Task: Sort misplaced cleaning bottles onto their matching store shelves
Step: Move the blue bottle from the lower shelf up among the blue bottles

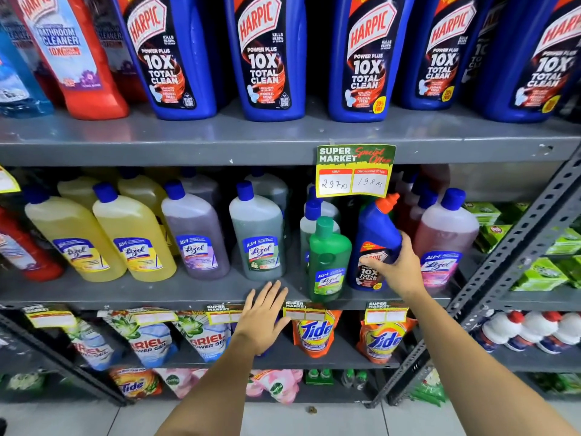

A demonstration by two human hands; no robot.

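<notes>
Harpic bottle [374, 243], blue with an orange-red cap, stands upright on the middle shelf [188, 291] among Lizol bottles, its nozzle angled up-right, label reading "10X TOTAL CLEAN". Right hand [396, 265] has its fingers wrapped around the bottle's body. Left hand [262, 316] hovers near the shelf edge, fingers spread and holding nothing.

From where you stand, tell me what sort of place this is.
Most likely a supermarket's cleaning aisle: grey metal shelves hold rows of Harpic bottles and Lizol bottles, and a "Super Market Special Offer" price tag hangs from the shelf edge.
</notes>
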